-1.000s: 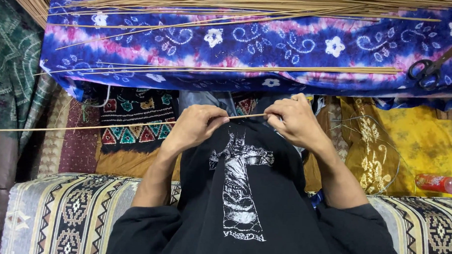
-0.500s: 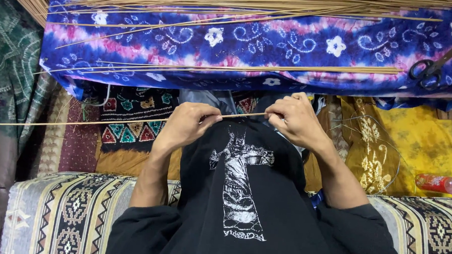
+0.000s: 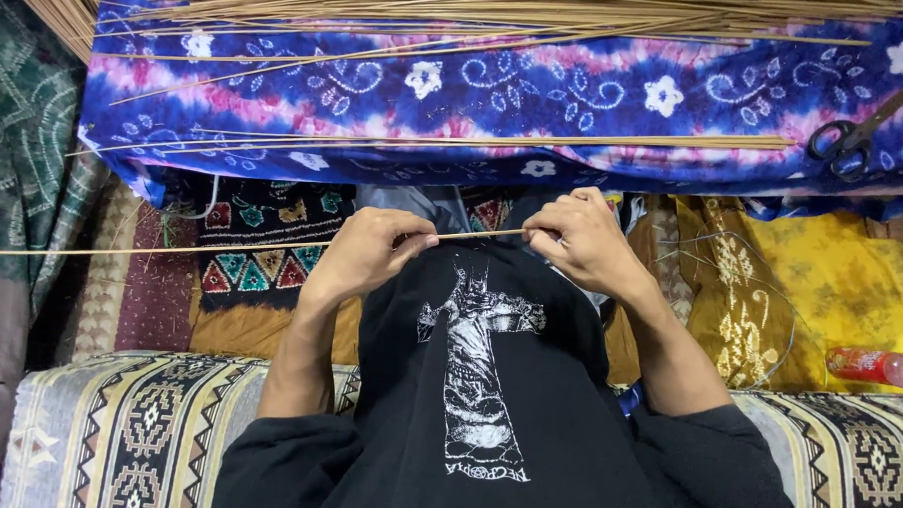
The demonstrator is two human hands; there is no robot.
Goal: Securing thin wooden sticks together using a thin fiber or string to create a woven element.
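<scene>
Far to the left of the fingers, a dark green patterned cloth (image 3: 20,139) is lying beside the work area, and a bundle of thin straw-coloured sticks (image 3: 50,5) is slanting across the upper left corner. A long thin stick (image 3: 172,246) is running level from the left edge toward the fingers, crossing over a black woven cloth with coloured triangles (image 3: 262,242).

The left hand (image 3: 367,251) is closing around this stick, its fingers (image 3: 412,238) curling over it and pinching it against the thumb. Just right of those fingers a short bare stretch of the stick is showing, lying across the top of the person's black printed shirt (image 3: 477,385). The right hand (image 3: 582,244) is gripping the stick's other end, fingers bunched tight on it.

Above both hands, a blue and pink tie-dyed cloth with white flowers (image 3: 477,95) is spreading wide, with loose sticks (image 3: 455,141) lying along its near edge and a thick pile of sticks (image 3: 520,4) along its far edge.

To the right of the fingers, black-handled scissors (image 3: 856,133) are resting on the tie-dyed cloth. Below them a yellow patterned cloth (image 3: 831,287) is lying, and a small red bottle (image 3: 873,366) is lying on its side near it. A striped woven cushion (image 3: 135,423) is stretching under the person's arms.
</scene>
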